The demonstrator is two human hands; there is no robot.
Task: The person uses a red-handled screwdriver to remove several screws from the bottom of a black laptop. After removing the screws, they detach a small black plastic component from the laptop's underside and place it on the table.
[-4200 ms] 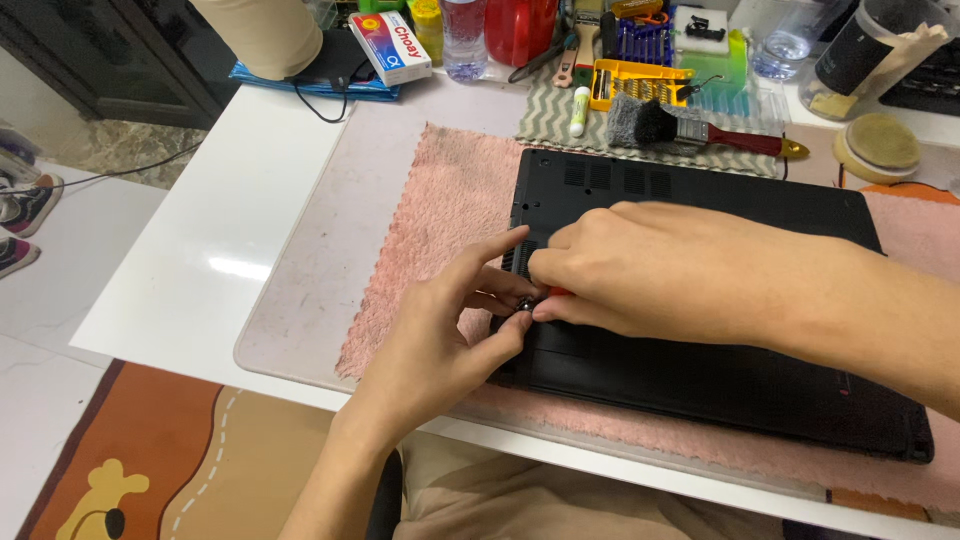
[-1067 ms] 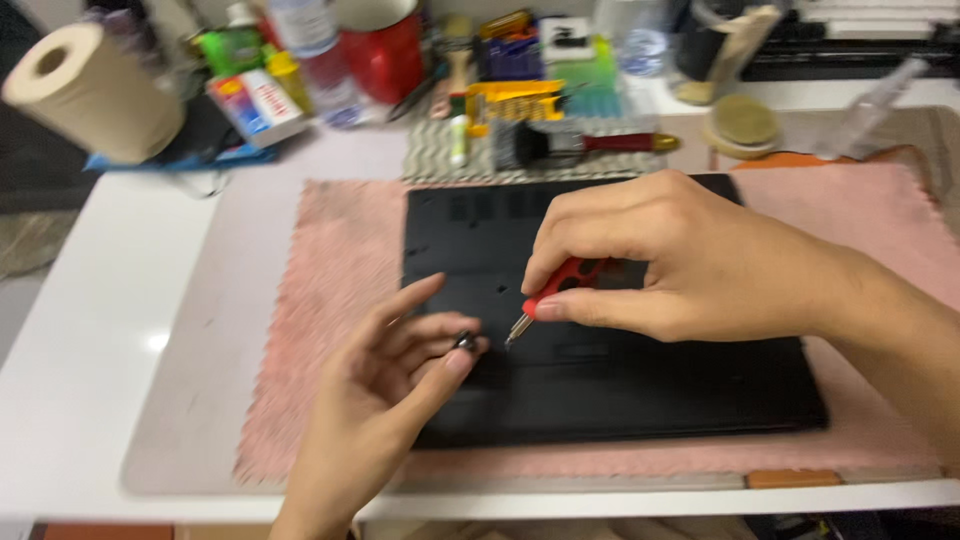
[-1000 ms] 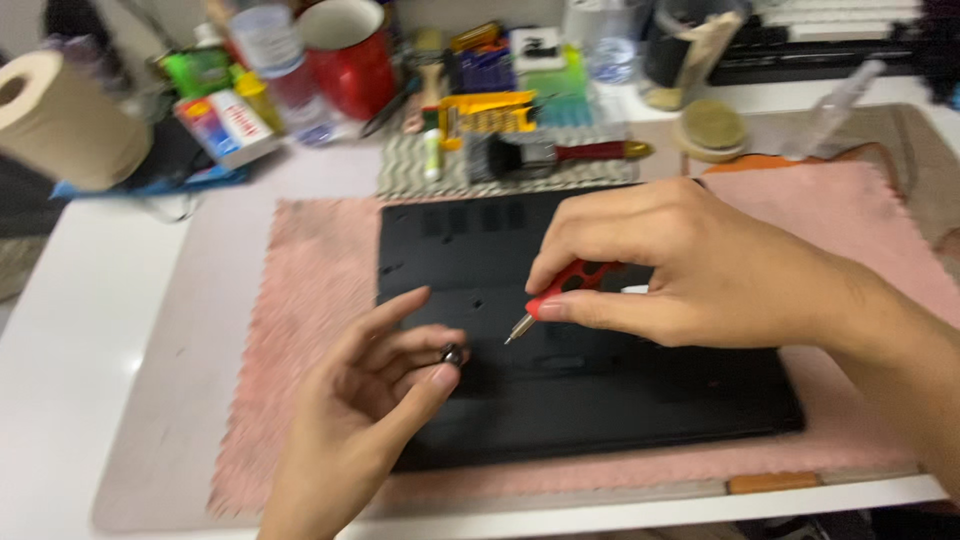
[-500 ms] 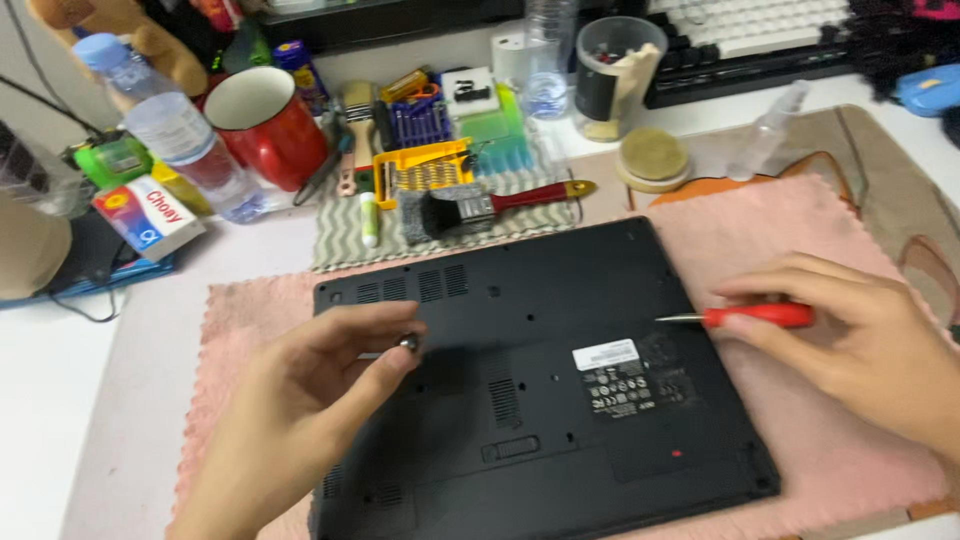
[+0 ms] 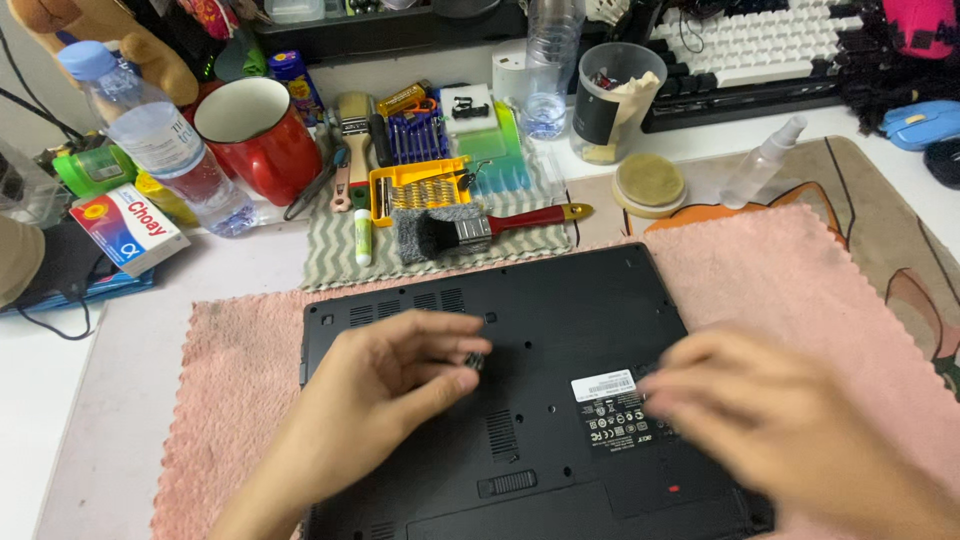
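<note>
Our left hand point(image 5: 375, 395) lies over the upturned black laptop point(image 5: 530, 390), fingers curled and the thumb and forefinger pinched on a tiny dark part point(image 5: 474, 360), perhaps a screw, though it is too small for us to be sure. Our right hand point(image 5: 790, 425) hangs over the laptop's right half, just beside its white label point(image 5: 604, 385); it is blurred, so we cannot tell how far open it is or whether it holds anything. The laptop rests bottom-up on a pink cloth point(image 5: 830, 290) spread across the white worktop point(image 5: 60, 400). Beyond its far edge we see 1 brush with a red handle point(image 5: 490, 228) on a grey zigzag mat point(image 5: 330, 258), and a yellow bit case point(image 5: 418, 186). Farther left stand a red mug point(image 5: 262, 140) and a clear water bottle point(image 5: 160, 140).
</note>
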